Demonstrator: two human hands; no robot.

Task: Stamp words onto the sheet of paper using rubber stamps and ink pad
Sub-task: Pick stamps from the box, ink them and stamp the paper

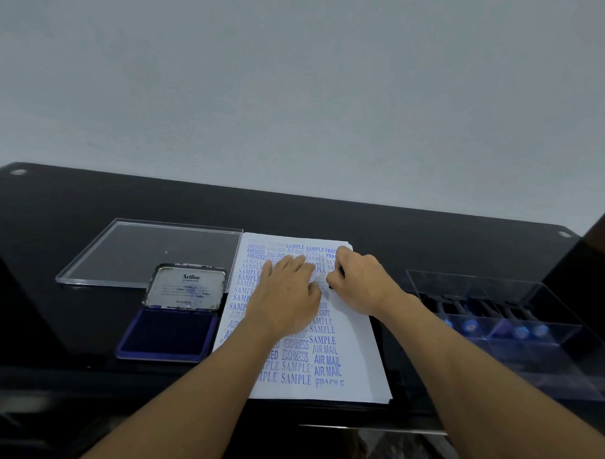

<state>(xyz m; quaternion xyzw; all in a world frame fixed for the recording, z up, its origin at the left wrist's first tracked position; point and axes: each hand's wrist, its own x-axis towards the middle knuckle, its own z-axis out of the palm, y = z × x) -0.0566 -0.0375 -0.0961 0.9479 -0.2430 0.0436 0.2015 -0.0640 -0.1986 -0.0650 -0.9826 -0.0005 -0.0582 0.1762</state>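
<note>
A white sheet of paper [354, 337] lies on a stack on the black table, covered with blue stamped words such as SAMPLE, AIR MAIL and EXPRESS. My left hand [286, 297] rests flat on the sheet, fingers spread. My right hand [361, 283] is closed around a dark rubber stamp [330, 284], mostly hidden by the fingers, pressed down on the upper middle of the sheet. The ink pad [169, 334] sits left of the paper with its blue pad exposed and its metal Artline lid [186, 287] standing up.
A clear acrylic lid [149, 251] lies flat behind the ink pad. A clear acrylic box [544, 337] at the right holds several more stamps with dark handles. The table's front edge runs just below the paper. A pale wall stands behind the table.
</note>
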